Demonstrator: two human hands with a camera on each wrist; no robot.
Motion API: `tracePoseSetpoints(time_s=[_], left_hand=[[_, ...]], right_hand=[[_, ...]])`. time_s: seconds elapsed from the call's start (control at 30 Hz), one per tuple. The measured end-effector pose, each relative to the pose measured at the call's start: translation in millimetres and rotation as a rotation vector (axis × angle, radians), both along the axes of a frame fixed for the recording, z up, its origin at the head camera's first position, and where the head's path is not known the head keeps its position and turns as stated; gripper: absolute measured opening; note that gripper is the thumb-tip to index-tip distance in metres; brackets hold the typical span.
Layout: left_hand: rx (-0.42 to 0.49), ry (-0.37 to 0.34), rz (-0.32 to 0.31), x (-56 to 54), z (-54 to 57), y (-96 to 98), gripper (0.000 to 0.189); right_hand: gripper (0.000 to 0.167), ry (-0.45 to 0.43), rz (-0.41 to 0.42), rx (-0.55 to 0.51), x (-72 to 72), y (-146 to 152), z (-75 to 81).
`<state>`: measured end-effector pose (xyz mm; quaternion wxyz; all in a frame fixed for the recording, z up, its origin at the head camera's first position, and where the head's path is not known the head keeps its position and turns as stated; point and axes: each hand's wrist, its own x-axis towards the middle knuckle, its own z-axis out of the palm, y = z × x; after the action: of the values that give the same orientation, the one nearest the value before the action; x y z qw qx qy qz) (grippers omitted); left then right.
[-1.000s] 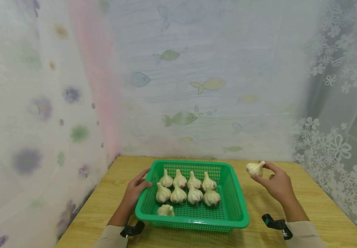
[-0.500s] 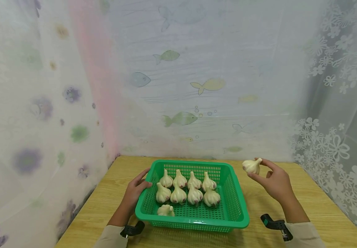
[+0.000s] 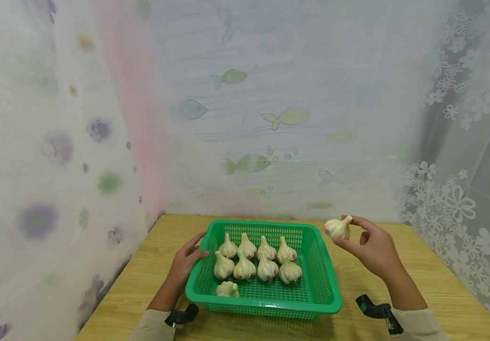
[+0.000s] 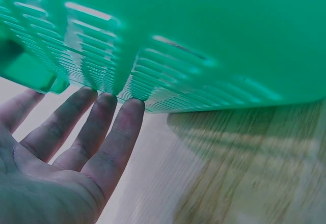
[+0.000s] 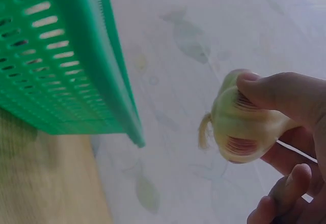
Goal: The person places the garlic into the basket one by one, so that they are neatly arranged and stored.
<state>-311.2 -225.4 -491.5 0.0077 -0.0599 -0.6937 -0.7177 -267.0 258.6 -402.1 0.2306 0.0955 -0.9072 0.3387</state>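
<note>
A green plastic basket [image 3: 266,305] with slotted walls stands on the table. In it are garlic bulbs [image 3: 245,269]: two rows standing stem up, plus a single bulb [image 3: 227,289] lying tilted in the near left corner. My left hand [image 3: 186,263] rests against the basket's left side, thumb near the rim. Its fairly straight fingers [image 4: 109,127] touch the slotted outer wall in the left wrist view. Right of the basket, my right hand [image 3: 374,248] pinches a garlic bulb [image 3: 337,228] between thumb and fingers, above the table. That bulb [image 5: 244,127] shows purple-brown streaks in the right wrist view.
The wooden table [image 3: 432,265] extends on both sides of the basket. A patterned plastic sheet [image 3: 287,142] hangs behind it, with further sheets at left and right. The basket's right floor [image 3: 310,291] is bare. A black wrist mount [image 3: 378,312] sits on each forearm.
My right hand has moved left and slightly up with the garlic bulb, closer to the basket's right rim. The left hand, the basket and the bulbs in it have stayed put.
</note>
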Motion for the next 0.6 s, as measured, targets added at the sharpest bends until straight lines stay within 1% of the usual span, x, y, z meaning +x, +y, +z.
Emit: tracePoseSetpoints(time_s=[0.3,0.47,0.6], left_hand=[[0.0,0.005,-0.006,0.9,-0.5,0.0,0.062],[-0.006,0.007,-0.003,0.6,0.2,0.1,0.061],[-0.011,0.01,0.0,0.5,-0.2,-0.2,0.061]], right_hand=[[0.059,-0.028,0.079,0.017,12.6,-14.7,12.9],[0.059,-0.036,0.13,0.02,15.5,-23.2,16.6],[0.059,-0.021,0.176,0.029,16.9,-30.0,17.5]])
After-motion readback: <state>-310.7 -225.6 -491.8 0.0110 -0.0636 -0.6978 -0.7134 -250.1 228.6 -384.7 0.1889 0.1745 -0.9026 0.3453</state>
